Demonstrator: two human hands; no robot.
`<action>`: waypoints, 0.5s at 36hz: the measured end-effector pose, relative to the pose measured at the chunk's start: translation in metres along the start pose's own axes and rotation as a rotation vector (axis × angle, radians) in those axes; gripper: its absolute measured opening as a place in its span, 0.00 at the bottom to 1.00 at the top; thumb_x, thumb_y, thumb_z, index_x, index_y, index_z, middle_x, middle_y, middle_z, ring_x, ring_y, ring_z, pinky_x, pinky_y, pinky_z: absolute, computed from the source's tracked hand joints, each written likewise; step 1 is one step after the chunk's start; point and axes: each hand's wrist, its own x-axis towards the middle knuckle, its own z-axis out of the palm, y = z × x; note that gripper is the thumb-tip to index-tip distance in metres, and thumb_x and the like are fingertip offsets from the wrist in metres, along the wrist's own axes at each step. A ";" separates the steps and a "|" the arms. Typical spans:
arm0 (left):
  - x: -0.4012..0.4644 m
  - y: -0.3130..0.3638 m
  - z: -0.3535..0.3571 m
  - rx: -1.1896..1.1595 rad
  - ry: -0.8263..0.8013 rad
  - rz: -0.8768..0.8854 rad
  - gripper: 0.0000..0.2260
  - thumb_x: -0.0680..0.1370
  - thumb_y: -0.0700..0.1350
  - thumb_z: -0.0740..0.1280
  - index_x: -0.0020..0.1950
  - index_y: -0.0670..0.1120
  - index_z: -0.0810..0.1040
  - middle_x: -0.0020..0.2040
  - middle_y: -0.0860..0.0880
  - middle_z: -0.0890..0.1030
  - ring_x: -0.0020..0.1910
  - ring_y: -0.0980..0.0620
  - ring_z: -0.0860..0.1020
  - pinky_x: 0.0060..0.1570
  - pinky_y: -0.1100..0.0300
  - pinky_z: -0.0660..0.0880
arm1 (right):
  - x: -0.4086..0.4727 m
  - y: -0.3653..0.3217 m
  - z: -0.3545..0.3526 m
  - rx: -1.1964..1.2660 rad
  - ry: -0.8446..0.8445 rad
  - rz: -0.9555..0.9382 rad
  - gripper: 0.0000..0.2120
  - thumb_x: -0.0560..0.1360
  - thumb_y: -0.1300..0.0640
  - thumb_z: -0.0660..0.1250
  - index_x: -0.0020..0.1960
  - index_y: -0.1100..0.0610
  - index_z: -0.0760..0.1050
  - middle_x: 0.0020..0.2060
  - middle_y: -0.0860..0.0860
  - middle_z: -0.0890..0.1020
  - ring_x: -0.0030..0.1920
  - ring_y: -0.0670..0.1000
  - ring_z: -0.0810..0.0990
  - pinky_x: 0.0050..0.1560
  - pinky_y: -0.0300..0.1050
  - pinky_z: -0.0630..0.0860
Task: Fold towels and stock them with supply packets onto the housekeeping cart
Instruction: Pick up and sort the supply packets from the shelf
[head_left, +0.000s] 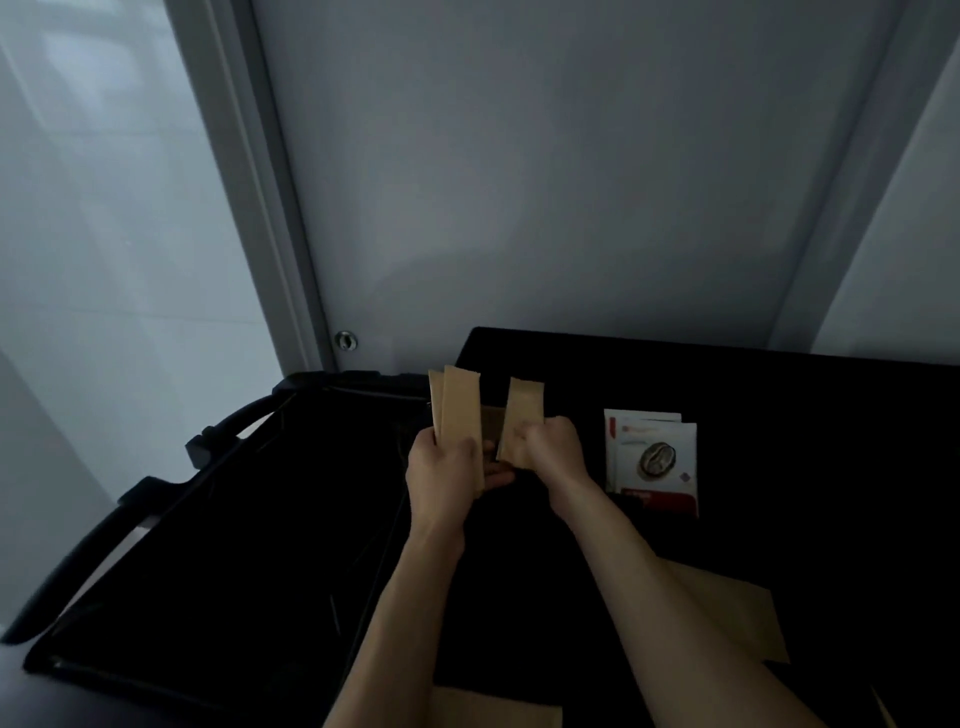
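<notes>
Your left hand (441, 475) is clamped round the lower part of a small fanned stack of tan, flat, narrow paper supply packets (460, 415), thumb across the front, at least two packets showing at the top edge. Your right hand (550, 449) pinches the lower end of a single tan paper packet (522, 415) of the same kind, held upright just beside the stack and apart from it. Both grips sit low on the packets, so the upper ends stand free and can splay. Judged from this, the step in hand is gathering loose packets into one bundle: bring the single packet flush against the face of the stack, square the top edges before you tighten the thumb, and do not let go with the right hand until the left thumb covers it. Just to the right of your right hand, a pair of white square sachets with a dark round print and a red band (652, 457) lies flat on the black cart top (779, 395), well clear of both grips. Below and behind your right forearm, a larger tan flat sheet or envelope (737, 613) rests on the same surface. To the left of your left hand, the dark open fabric compartment of the housekeeping cart (234, 545) stands beside the top; its contents cannot be made out. No towel is visible.
</notes>
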 end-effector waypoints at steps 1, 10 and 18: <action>0.004 -0.001 0.001 0.025 0.004 0.020 0.09 0.77 0.35 0.61 0.56 0.41 0.74 0.50 0.37 0.82 0.38 0.42 0.86 0.35 0.54 0.82 | 0.006 0.000 0.004 -0.032 -0.005 0.009 0.10 0.76 0.61 0.57 0.50 0.60 0.76 0.47 0.56 0.81 0.45 0.55 0.80 0.40 0.44 0.72; 0.014 -0.016 0.006 0.333 0.055 0.186 0.11 0.80 0.37 0.59 0.60 0.47 0.72 0.47 0.46 0.83 0.35 0.51 0.85 0.35 0.56 0.82 | 0.038 0.002 0.024 -0.137 -0.075 0.040 0.09 0.78 0.61 0.56 0.51 0.61 0.75 0.45 0.55 0.80 0.42 0.54 0.79 0.35 0.41 0.72; 0.016 -0.019 0.005 0.477 0.069 0.233 0.12 0.80 0.38 0.59 0.62 0.48 0.70 0.45 0.47 0.83 0.32 0.53 0.84 0.33 0.58 0.82 | 0.053 0.011 0.033 -0.283 -0.223 0.017 0.13 0.78 0.61 0.60 0.58 0.63 0.79 0.55 0.60 0.83 0.54 0.59 0.82 0.57 0.55 0.80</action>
